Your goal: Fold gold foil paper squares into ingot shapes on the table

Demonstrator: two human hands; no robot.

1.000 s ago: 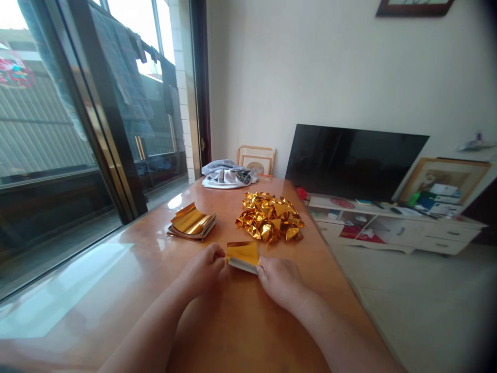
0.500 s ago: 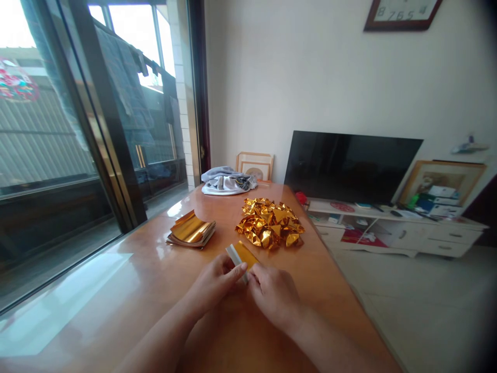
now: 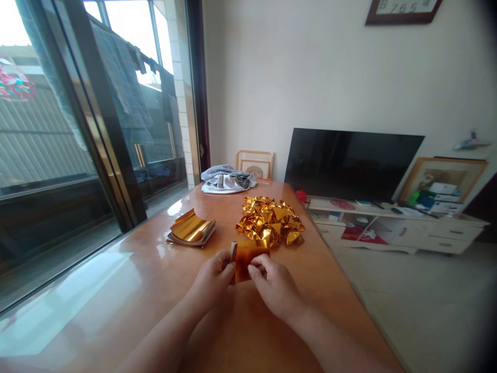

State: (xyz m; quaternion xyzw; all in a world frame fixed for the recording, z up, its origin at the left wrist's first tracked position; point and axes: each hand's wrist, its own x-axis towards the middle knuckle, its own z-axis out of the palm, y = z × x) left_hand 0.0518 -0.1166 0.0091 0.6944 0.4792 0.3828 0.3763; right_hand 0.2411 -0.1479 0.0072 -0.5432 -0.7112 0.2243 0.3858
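Left hand (image 3: 212, 280), right hand (image 3: 274, 287) — pinching gold foil sheet (image 3: 248, 254), upright

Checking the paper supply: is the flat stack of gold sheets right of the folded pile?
No, the flat stack lies left of the folded pile.

I see my left hand (image 3: 212, 280) and right hand (image 3: 274, 285) side by side over the glossy wooden table (image 3: 155, 290), pinching a folded gold foil sheet (image 3: 248, 254) between them. Just behind that sheet lies the heap of crumpled gold foil pieces (image 3: 269, 220); to its left sits a stack of flat gold foil sheets (image 3: 191, 229). A bundled grey cloth (image 3: 227, 180) rests at the table's far end. The black flat television (image 3: 349, 163) stands on the white low cabinet (image 3: 407, 230), right of the table.
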